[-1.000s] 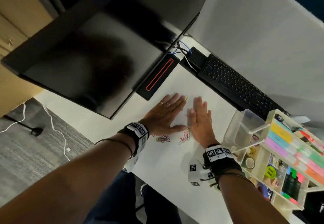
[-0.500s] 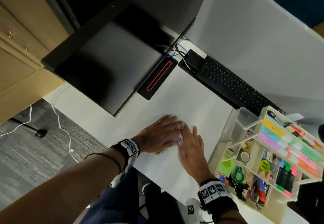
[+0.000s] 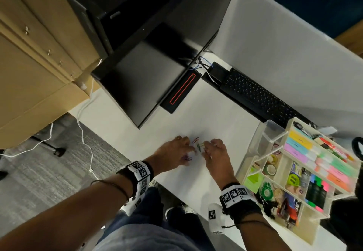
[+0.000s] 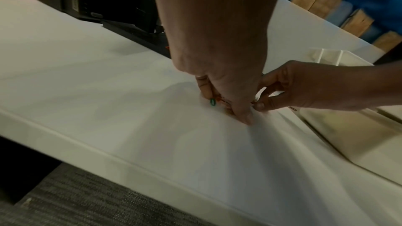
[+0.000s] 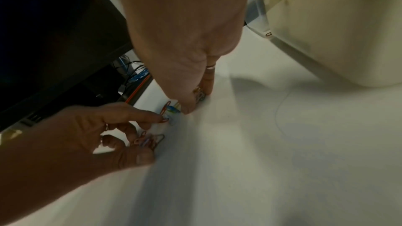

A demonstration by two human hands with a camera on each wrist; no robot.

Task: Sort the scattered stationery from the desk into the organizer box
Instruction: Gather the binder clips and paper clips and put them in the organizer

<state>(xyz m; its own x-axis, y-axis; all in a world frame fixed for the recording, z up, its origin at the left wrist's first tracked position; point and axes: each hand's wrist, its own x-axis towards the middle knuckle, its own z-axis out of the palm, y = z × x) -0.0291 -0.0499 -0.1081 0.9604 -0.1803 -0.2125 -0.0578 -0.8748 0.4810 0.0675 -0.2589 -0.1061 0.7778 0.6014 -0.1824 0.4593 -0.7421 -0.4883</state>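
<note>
- The left hand point(image 3: 172, 153) rests fingertips-down on the white desk point(image 3: 206, 113), fingers curled over a small bunch of paper clips point(image 5: 147, 141) — pink, purple and dark ones that lie between its thumb and fingers, as the right wrist view shows.
- The right hand point(image 3: 215, 152) sits just beside it, fingers bent down to the desk; its thumb tip and a finger close on a few more clips, seen only partly.
- Between the two hands lie loose clips: a red clip point(image 3: 195, 140) nearest the monitor, and a green and yellow cluster point(image 3: 200, 146) just by the right hand's fingertips.
- The left wrist view shows a green clip point(image 4: 212, 101) at the left fingers — motion blur hides the rest.
- The organizer box point(image 3: 290, 129) stands on the desk to the right of the hands, near but not touching; its sections hold sticky notes, tape rolls and markers.
- A dark monitor point(image 3: 141, 70) and a black keyboard point(image 3: 255, 95) are at the back of the desk.
</note>
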